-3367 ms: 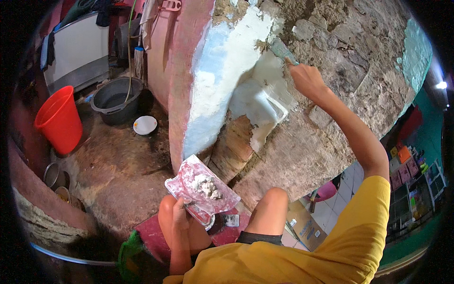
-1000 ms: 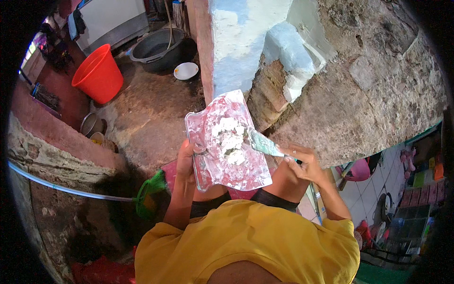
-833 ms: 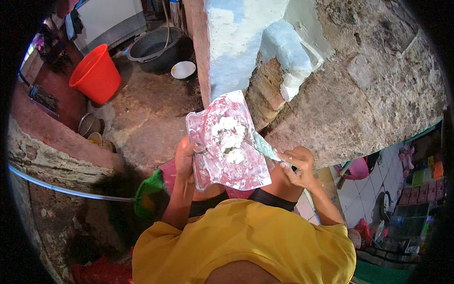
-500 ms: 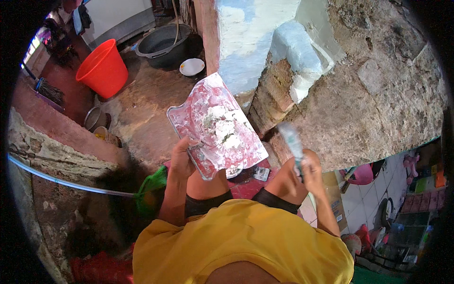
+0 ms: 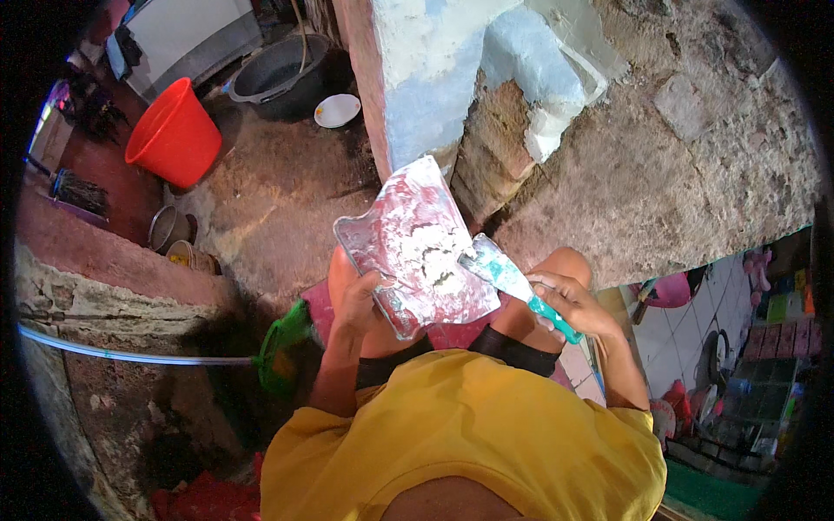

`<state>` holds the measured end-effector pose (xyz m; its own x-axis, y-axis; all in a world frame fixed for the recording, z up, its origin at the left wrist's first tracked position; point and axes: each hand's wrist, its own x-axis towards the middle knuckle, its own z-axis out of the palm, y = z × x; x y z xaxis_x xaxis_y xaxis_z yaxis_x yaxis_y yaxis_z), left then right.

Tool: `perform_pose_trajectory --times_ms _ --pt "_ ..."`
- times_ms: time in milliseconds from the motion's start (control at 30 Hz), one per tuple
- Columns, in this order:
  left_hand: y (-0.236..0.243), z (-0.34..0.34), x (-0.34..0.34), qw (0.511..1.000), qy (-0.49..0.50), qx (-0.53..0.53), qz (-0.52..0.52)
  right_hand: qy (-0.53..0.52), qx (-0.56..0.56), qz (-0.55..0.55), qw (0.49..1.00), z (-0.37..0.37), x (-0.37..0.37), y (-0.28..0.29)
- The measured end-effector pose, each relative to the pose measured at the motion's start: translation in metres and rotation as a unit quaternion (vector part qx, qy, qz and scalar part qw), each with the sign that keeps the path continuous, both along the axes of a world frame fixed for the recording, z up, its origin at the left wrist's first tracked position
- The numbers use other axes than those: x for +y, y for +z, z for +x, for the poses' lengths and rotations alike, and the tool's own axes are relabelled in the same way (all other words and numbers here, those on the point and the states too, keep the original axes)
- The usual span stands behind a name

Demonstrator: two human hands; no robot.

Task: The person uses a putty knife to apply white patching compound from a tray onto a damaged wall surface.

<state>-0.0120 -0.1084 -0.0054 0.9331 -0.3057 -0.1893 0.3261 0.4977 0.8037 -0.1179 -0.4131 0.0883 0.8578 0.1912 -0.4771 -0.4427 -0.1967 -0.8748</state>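
My left hand [image 5: 358, 300] grips the near left edge of a flat, reddish plastic tray [image 5: 473, 300], smeared with white and held tilted above my knees. A lump of white putty [image 5: 434, 247] lies in its middle. My right hand [image 5: 573, 304] is closed round the green handle of a putty knife [image 5: 499, 267], whose blade is coated with white. The blade's tip is at the tray's right edge, beside the putty; whether it touches cannot be told.
Ahead stands a white and pale-blue wall corner [image 5: 426, 78] with broken plaster; rough stone [image 5: 686, 174] spreads right. Far left are a red bucket [image 5: 176, 130], a black basin [image 5: 278, 82] and a white plate [image 5: 337, 110]. A green net [image 5: 282, 343] hangs beside my left arm.
The putty knife has come down and left from a raised, blurred position to the tray's right edge. The tray has shifted slightly right and nearer in the picture; the head view has also moved.
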Motion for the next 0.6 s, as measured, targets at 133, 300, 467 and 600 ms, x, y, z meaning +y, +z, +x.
perform_pose_trajectory --times_ms 133,300,467,600 --pt "-0.003 0.015 0.012 0.949 -0.083 -0.123 0.279 0.05 0.075 -0.029 0.996 0.015 -0.01 0.005" --pt "0.061 0.019 -0.004 0.959 -0.211 0.06 0.179 0.12 0.018 0.003 0.993 0.032 -0.023 -0.027" --pt "0.025 0.03 -0.002 0.938 -0.275 0.141 0.156 0.121 0.044 0.056 0.99 0.054 -0.013 -0.042" --pt "0.019 0.037 -0.002 0.938 -0.286 0.144 0.13 0.117 -0.004 0.089 0.989 0.059 -0.013 -0.046"
